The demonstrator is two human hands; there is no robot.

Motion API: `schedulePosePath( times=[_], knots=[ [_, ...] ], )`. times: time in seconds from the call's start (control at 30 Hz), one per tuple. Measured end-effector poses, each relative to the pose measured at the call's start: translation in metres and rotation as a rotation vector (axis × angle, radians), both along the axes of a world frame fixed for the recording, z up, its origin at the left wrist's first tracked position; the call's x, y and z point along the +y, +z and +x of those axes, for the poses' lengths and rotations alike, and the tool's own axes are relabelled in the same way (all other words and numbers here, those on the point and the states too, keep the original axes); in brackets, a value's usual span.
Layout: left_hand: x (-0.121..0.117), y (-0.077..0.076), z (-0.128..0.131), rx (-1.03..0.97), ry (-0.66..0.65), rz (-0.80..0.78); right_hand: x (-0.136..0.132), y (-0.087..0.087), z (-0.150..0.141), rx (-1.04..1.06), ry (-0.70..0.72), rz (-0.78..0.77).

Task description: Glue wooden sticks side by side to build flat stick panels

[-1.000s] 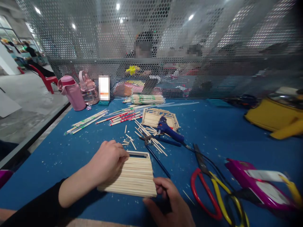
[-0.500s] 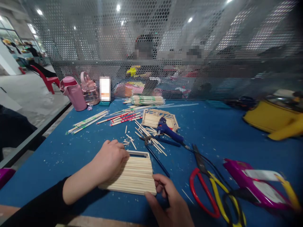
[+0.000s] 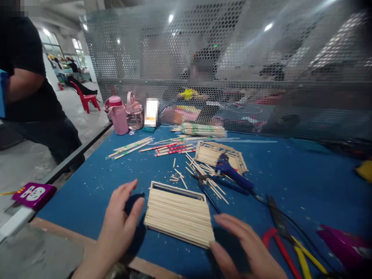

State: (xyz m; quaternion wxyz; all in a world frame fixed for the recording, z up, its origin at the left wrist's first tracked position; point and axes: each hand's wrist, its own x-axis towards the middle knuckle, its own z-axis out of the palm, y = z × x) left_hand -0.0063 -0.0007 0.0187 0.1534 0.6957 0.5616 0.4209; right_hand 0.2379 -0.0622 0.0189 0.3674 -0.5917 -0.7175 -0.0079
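**A pale rectangular panel of wooden sticks (image 3: pixel 178 217) lies between two bare hands**

The panel rests flat on the blue tabletop (image 3: pixel 95 201), near the front edge and in the middle of the view. Its sticks are placed side by side in rows, and along the far side a narrow part of the frame is uncovered.

The person's left hand (image 3: pixel 119 209) is to the left of the panel, apart from it, with thumb and fingers wide and nothing between them. The right hand (image 3: pixel 250 244) is at the near right corner. Its thumb and forefinger are also well separated; whether the thumb touches the corner, one cannot tell.

Behind the panel lie pliers with dark blue handles (image 3: pixel 209 195), partly over loose thin wooden sticks (image 3: pixel 219 190). A dark blue glue gun (image 3: pixel 232 174) lies beside them, its front overlapping a shallow wooden stick frame (image 3: pixel 209 155). On the right are scissors with one red and one yellow handle (image 3: pixel 277 219). At the far left corner stands a pink flask (image 3: pixel 119 121).
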Motion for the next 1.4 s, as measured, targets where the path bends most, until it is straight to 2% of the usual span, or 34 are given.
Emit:
schedulePosePath(
  times=[0.07,0.13,0.2,0.23,0.33,0.37,0.47,0.57,0.7,1.03,1.4],
  knots=[
    [-0.008,-0.017,0.006,0.008,-0.009,-0.047,0.011,0.016,-0.014,-0.107,0.133,0.021],
    [-0.008,-0.025,0.013,0.017,-0.027,-0.069,0.021,0.026,-0.026,-0.170,0.228,0.066],
    [-0.005,-0.025,0.018,0.028,-0.040,-0.084,0.025,0.029,-0.030,-0.139,0.204,0.053],
    [-0.003,-0.024,0.020,0.036,-0.045,-0.093,0.025,0.027,-0.028,-0.080,0.136,0.028],
    [-0.001,-0.019,0.021,0.064,-0.050,-0.118,0.018,0.010,-0.015,0.206,-0.152,-0.080],
    [-0.001,-0.018,0.021,0.073,-0.052,-0.123,0.015,0.002,-0.011,0.300,-0.204,-0.119],
    [-0.002,-0.018,0.021,0.090,-0.062,-0.131,0.010,-0.020,-0.005,0.500,-0.197,-0.207],
    [-0.003,-0.019,0.021,0.099,-0.073,-0.129,0.010,-0.032,-0.008,0.599,-0.140,-0.241],
    [-0.002,-0.019,0.019,0.115,-0.081,-0.118,0.011,-0.034,-0.012,0.592,-0.149,-0.260],
    [-0.002,-0.018,0.019,0.143,-0.082,-0.147,0.013,-0.020,-0.015,0.511,-0.163,-0.333],
    [-0.003,-0.021,0.019,0.135,-0.086,-0.144,0.014,-0.024,-0.016,0.444,-0.190,-0.373]
  ],
)
